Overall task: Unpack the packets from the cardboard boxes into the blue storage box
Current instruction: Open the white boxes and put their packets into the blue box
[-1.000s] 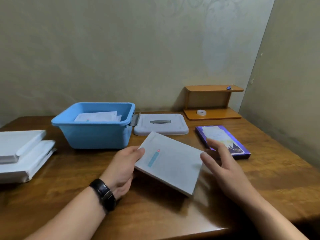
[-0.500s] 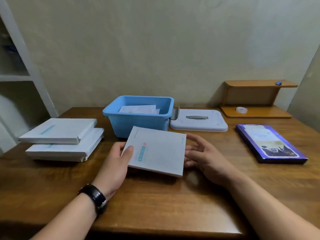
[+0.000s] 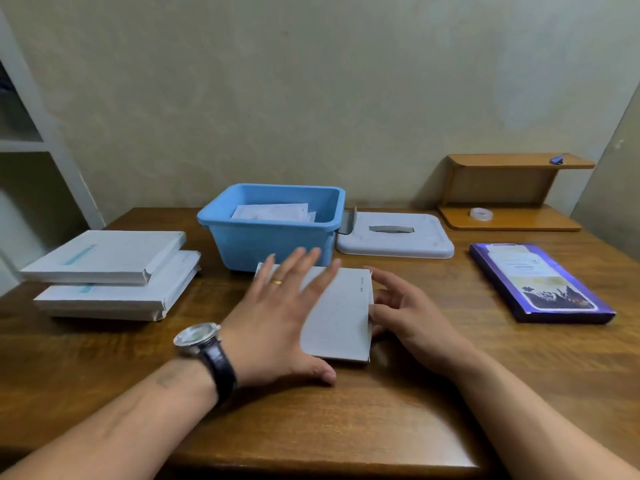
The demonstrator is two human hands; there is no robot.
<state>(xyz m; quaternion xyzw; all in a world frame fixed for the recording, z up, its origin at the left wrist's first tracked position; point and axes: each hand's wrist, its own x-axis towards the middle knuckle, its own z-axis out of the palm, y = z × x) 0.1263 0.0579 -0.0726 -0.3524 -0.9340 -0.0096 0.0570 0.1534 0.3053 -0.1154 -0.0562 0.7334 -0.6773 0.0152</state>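
Note:
A flat grey-white cardboard box (image 3: 341, 317) lies plain side up on the wooden table (image 3: 311, 417), just in front of the blue storage box (image 3: 263, 247). My left hand (image 3: 273, 323) is spread over the box's left half, fingers apart, thumb at its near edge. The fingers of my right hand (image 3: 408, 317) pinch the box's right edge. White packets (image 3: 273, 213) lie inside the blue storage box. Two more flat cardboard boxes (image 3: 104, 252) are stacked at the left.
The storage box's white lid (image 3: 394, 237) lies to its right. A purple phone-case package (image 3: 540, 282) sits at the right. A small wooden shelf (image 3: 512, 192) holding a tape roll (image 3: 481, 213) stands at the back right. A white shelving unit (image 3: 34, 143) rises at the left.
The box has been turned over, printed face now down, and set flat on the table. My left hand moved from its left edge onto its top. The view shifted left.

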